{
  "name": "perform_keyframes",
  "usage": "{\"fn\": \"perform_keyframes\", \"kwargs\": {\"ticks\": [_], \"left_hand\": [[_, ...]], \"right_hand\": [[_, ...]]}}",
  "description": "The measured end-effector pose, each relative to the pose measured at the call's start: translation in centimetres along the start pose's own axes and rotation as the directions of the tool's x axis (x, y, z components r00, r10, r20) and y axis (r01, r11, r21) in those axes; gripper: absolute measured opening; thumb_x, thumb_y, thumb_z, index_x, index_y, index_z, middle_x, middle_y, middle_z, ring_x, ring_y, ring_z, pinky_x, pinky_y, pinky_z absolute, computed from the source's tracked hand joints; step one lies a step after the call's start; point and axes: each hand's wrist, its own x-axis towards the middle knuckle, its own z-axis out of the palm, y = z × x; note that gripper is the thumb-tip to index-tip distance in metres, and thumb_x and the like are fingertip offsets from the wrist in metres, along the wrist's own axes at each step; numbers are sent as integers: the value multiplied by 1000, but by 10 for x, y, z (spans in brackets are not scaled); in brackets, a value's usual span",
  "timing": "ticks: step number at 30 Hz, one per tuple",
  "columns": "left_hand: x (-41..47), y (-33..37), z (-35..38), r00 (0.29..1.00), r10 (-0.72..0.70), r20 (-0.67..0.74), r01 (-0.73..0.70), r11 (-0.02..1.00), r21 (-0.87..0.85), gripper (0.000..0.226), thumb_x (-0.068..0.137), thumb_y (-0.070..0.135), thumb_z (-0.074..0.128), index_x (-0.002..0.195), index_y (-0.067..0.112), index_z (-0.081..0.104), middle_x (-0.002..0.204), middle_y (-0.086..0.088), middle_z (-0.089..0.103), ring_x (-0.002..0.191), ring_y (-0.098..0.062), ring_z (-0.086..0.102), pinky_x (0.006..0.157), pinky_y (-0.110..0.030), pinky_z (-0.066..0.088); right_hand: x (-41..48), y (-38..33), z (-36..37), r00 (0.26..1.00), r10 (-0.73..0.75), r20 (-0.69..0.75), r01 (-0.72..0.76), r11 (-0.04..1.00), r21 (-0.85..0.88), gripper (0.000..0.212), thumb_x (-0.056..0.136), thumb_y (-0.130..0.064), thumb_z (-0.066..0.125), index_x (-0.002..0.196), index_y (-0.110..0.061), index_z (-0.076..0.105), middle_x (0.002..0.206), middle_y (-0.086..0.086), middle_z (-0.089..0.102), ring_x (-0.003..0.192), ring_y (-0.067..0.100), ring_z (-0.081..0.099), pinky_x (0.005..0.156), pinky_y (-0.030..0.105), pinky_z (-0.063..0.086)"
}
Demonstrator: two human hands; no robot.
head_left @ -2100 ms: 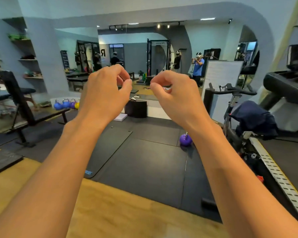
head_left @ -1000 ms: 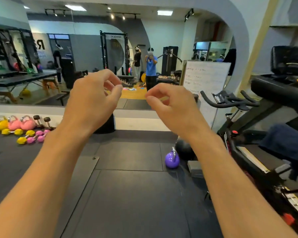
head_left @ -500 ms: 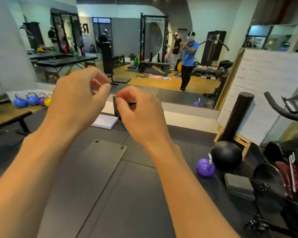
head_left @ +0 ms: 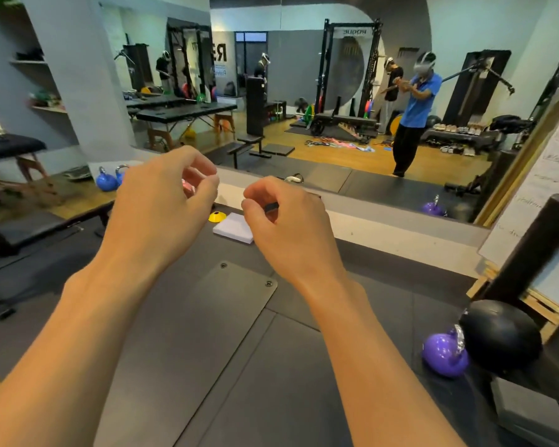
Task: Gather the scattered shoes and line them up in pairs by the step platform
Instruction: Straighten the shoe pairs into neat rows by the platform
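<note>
The left hand point(head_left: 162, 208) and right hand point(head_left: 291, 227) are both curled closed, gripping nothing. Far beyond the right hand, reflected in the wall mirror point(head_left: 304, 91), small pale low-cut shoes point(head_left: 455, 128) sit in rows on and beside a dark low platform point(head_left: 459, 136). Matte black rubber flooring point(head_left: 207, 350) lies beneath the hands, with a glossy round purple kettlebell point(head_left: 444, 353) right of the right hand.

One wide-angle camera sits on the person's head, facing forward and tilted down across the dark mat point(head_left: 226, 366) toward a wall mirror point(head_left: 352, 91) that fills the upper half of the frame. Both forearms enter from the bottom corners. The left hand point(head_left: 162, 201) and right hand point(head_left: 291, 227) sit close to the lens at mid-frame. The mirror stands farther off. At upper right it reflects a figure point(head_left: 413, 114) in a headset. Straight lines bow near the frame edges.
</note>
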Motion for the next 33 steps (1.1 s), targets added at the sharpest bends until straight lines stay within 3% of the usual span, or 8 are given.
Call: {"fn": "perform_keyframes", "kwargs": {"ticks": [5, 9, 12, 19, 26, 33], "left_hand": [[3, -19, -6, 999, -46, -7, 46, 998, 34, 7, 92, 27, 59, 95, 25, 64, 84, 8, 63, 69, 2, 55, 59, -11, 33], [-1, -15, -12, 1000, -13, 17, 13, 1000, 25, 8, 91, 26, 58, 95, 24, 65, 85, 7, 64, 73, -8, 57, 61, -15, 37], [-4, 3, 2, 997, 55, 46, -52, 997, -53, 9, 90, 24, 57, 93, 23, 65, 85, 5, 64, 77, -15, 60, 67, -29, 44], [-23, 53, 70, 961, 197, 194, -139, 951, -278, 6, 88, 28, 57, 90, 30, 62, 79, 10, 61, 74, -19, 62, 71, -37, 51], [-49, 97, 124, 853, 422, 306, -205, 812, -547, 5, 87, 32, 56, 89, 36, 59, 80, 10, 60, 71, -11, 59, 73, -38, 50], [-122, 178, 120, 673, 660, 333, -256, 630, -733, 6, 89, 31, 56, 92, 31, 62, 82, 9, 59, 69, -1, 55, 63, -28, 43]], "right_hand": [[7, -9, 18, 999, -20, 47, 22, 999, -31, 18, 90, -32, 54, 102, -28, 66, 98, -11, 69, 90, 15, 63, 77, 42, 53], [0, -15, 9, 1000, -3, 31, 5, 998, -58, 16, 91, -32, 54, 101, -28, 66, 95, -10, 68, 88, 16, 62, 77, 43, 53], [-15, -6, -11, 999, 32, -21, -34, 994, -106, 15, 90, -30, 54, 98, -26, 66, 93, -8, 68, 83, 18, 62, 74, 40, 52], [-67, 36, -61, 959, 219, -179, -257, 938, -230, 15, 91, -30, 54, 99, -23, 64, 96, -5, 68, 83, 22, 62, 74, 40, 51], [-128, 49, -91, 822, 374, -429, -527, 786, -323, 18, 92, -30, 52, 104, -24, 63, 101, -7, 67, 89, 20, 61, 79, 41, 50], [-216, 12, -140, 633, 412, -655, -729, 602, -325, 17, 89, -31, 53, 100, -25, 64, 95, -5, 68, 84, 22, 62, 80, 41, 51]]}}
